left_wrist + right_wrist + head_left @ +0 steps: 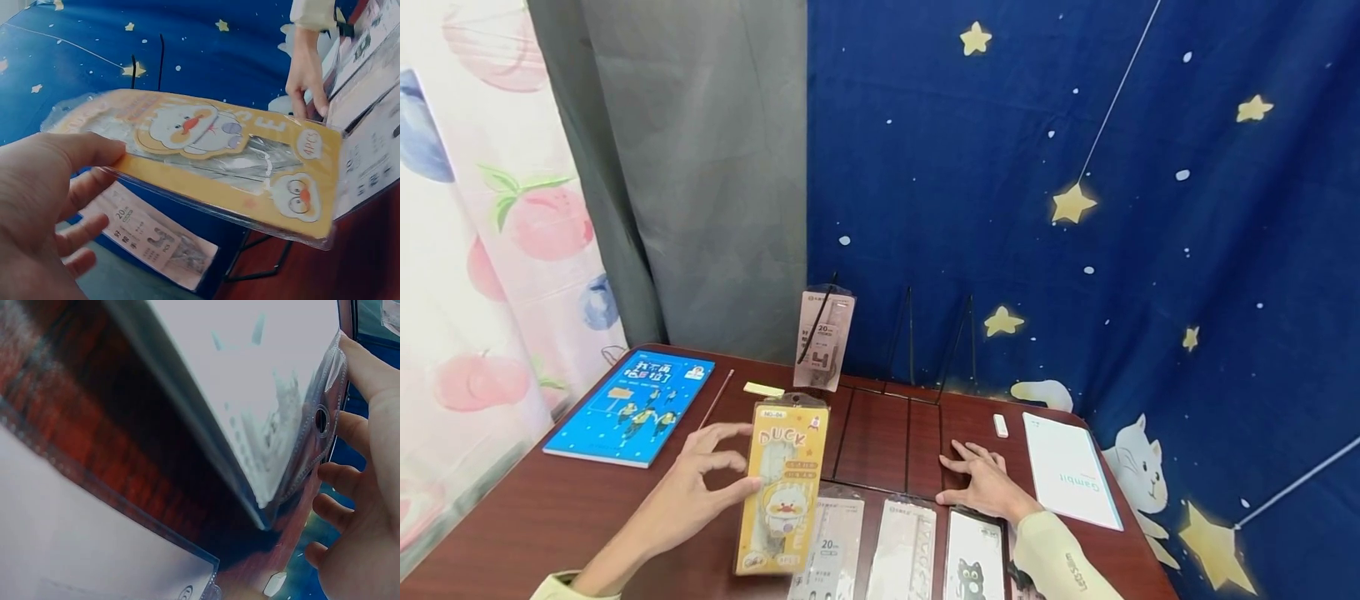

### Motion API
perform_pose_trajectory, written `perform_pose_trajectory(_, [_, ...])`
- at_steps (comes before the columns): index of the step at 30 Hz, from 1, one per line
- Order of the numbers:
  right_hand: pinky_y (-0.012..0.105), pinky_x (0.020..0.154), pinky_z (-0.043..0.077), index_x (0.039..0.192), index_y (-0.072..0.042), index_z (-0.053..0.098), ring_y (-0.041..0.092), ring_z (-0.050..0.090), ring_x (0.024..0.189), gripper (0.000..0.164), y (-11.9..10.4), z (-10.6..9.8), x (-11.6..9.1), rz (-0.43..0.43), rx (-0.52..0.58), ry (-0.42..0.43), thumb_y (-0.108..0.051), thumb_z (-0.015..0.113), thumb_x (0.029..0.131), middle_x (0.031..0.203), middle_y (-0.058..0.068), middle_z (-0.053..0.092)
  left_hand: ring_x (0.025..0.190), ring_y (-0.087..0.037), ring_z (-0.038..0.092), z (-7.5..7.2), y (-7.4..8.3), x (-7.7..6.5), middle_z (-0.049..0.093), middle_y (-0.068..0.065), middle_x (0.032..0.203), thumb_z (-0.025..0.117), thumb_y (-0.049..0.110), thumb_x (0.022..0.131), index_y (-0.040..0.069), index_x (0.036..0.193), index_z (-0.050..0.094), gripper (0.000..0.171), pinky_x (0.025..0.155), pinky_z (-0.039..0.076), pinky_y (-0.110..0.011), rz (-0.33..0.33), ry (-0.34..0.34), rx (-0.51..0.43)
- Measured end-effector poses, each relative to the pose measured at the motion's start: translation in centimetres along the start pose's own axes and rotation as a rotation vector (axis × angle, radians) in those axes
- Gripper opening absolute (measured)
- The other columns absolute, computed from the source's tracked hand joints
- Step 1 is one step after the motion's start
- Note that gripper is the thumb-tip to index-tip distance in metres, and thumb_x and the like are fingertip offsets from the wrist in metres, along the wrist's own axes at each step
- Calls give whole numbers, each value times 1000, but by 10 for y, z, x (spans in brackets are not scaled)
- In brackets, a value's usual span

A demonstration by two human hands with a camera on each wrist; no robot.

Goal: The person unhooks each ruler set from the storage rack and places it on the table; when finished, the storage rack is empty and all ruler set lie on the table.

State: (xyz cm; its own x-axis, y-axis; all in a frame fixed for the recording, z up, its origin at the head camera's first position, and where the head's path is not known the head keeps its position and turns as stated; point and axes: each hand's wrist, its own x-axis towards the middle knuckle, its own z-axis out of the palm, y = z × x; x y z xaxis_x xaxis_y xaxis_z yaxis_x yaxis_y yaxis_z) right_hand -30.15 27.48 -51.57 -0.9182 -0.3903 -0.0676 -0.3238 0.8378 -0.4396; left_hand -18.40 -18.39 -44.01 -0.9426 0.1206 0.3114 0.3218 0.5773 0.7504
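In the head view my left hand pinches a yellow duck-print package by its left edge, holding it upright above the table. The left wrist view shows the thumb lying across the front of this clear-sleeved package. My right hand rests with fingers spread at the right side of the black wire rack. Just below that hand lies a package with a black cat print. A pink package hangs on the rack's left hook.
Two clear-sleeved packages lie along the table's front. To the left are a blue book, a thin stick and a yellow strip. A white eraser and a white booklet lie at the right.
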Motion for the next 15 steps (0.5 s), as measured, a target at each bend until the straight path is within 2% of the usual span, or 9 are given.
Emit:
perform_pose_trajectory(5, [73,117,12,146,-12,61,46,25,155,77,0,0,-1,2,11,1,-51,84,83,166,21,35,138,-37,34,-5,-12,-16,57,-10,145,83,36,88,29,83,75,12,103,41,-70,-141,-127,-4])
perform_pose_trajectory(10, [73,118,11,145,-12,62,46,25,155,77,-1,-1,0,3,7,7,-51,84,83,166,21,35,139,-41,36,-11,-29,-24,54,-15,150,79,37,91,21,91,80,16,103,47,-64,-295,-264,-37])
perform_pose_trajectory(12, [74,117,11,145,-12,62,46,26,155,77,-1,-1,0,3,7,8,-51,84,83,166,21,36,139,-42,38,-11,-35,-26,54,-16,149,79,37,91,20,93,81,18,103,49,-62,-342,-294,-47])
perform_pose_trajectory(15, [74,117,11,145,-12,62,46,26,155,76,-2,0,-1,2,9,5,-51,84,83,166,21,36,139,-44,39,-8,-42,-30,56,-16,147,79,36,91,18,93,81,18,104,47,-64,-360,-311,-54])
